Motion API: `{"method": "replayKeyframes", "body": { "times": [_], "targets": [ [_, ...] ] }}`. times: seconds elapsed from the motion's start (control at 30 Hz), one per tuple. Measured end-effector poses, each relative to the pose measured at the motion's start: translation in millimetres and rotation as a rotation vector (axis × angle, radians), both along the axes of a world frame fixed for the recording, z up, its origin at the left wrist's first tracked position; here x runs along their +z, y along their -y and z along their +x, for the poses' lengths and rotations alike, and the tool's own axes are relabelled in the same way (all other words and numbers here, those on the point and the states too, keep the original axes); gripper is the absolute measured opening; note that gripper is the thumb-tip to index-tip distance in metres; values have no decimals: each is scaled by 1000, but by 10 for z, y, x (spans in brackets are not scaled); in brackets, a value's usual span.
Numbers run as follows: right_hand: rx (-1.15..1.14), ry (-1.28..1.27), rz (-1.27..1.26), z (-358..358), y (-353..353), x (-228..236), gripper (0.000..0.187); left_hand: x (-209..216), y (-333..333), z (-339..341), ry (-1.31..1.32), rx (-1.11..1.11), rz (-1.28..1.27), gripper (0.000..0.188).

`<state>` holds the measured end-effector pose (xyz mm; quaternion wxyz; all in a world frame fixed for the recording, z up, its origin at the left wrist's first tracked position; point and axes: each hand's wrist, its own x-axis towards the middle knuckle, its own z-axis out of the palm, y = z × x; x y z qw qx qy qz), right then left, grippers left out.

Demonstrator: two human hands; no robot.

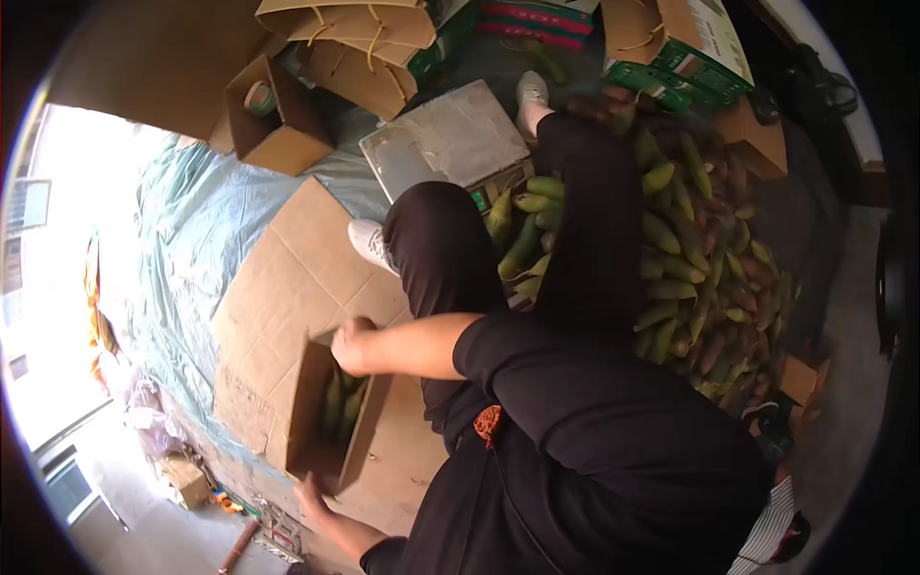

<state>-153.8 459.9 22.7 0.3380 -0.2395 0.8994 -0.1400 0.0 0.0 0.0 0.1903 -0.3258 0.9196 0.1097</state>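
Note:
A narrow open cardboard box (367, 433) stands to my left on a flattened cardboard sheet. Several long green vegetables (337, 402), which look like green radishes, lie inside it. My right hand (353, 347) is closed at the box's far end, its fingers slightly blurred and partly hidden. At the near end, my left hand (311, 496) grips the rim, with some fingers out of sight. A large heap of the same green radishes (676, 254), some brownish with soil, lies to the right of my legs.
A flat scale (446, 139) with a pale metal top sits beyond my knees. Near it stands a small cardboard box (278, 134) holding a round container. Cartons with cord handles (374, 72) line the back. Blue-green plastic sheeting (182, 259) spreads along the left.

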Motion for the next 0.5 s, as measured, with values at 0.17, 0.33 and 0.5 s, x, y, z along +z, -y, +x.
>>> {"method": "replayKeyframes", "body": {
  "times": [0.17, 0.33, 0.5],
  "targets": [
    [33, -8, -122, 94, -72, 37, 26, -462, 25, 1116, 186, -523, 110, 31],
    [-62, -310, -313, -235, -582, 542, 22, -419, -257, 977, -23, 134, -273, 22],
    [-301, -354, -373, -376, -1573, 731, 20, -56, -1060, -279, -548, -11, -569, 41]
  ]
}}
